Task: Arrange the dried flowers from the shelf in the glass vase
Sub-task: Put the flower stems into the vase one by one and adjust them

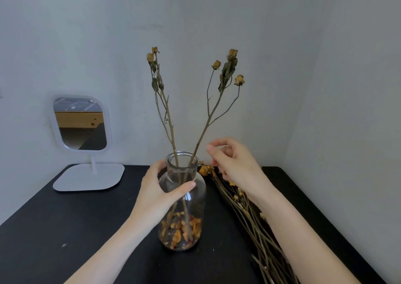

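Left hand [159, 189] grips clear glass vase [182, 199] on black surface [65, 229], two dried yellow-bud stems [208, 119] inside. Right hand [232, 162], loosely curled, empty, hovers above loose dried stem bundle [249, 214]. Best: lift one stem low, feed gently through neck.

Clear, glossy glass vase [184, 199]; brittle dried flowers [249, 214]; matt black table [65, 229]; mirror [80, 123] frame perhaps smooth white plastic.

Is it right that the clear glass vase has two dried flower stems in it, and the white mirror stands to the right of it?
Not quite. The head view shows the white mirror standing to the left of the clear glass vase, not the right. The rest is right: two dried flower stems stand in the vase, which the left hand holds.
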